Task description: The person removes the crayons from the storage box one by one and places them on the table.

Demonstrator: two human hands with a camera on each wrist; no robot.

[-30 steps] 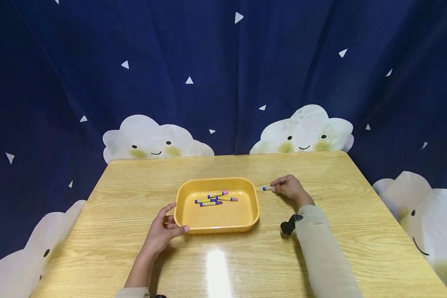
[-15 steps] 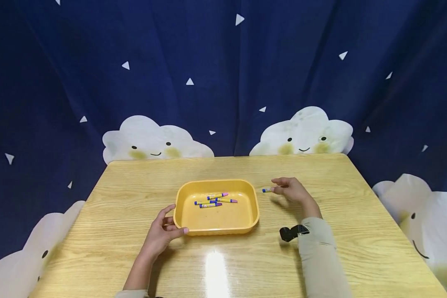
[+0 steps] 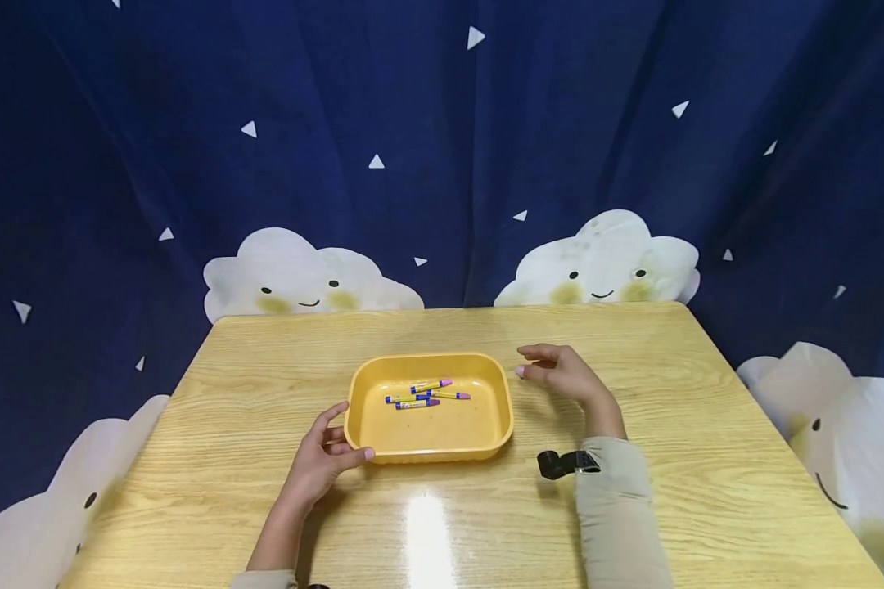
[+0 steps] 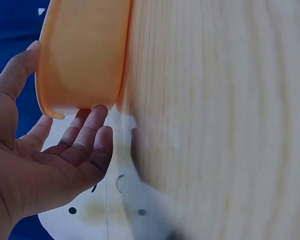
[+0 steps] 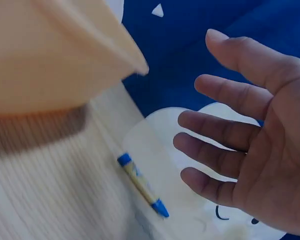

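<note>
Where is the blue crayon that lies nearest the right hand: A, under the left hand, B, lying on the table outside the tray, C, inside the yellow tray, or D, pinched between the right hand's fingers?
B: the right wrist view shows the blue crayon lying on the table, apart from the open right hand and outside the yellow tray.

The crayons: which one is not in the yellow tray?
The blue-tipped crayon lying on the bare table beside the tray, just under the open right hand. The other crayons lie together inside the tray.
</note>
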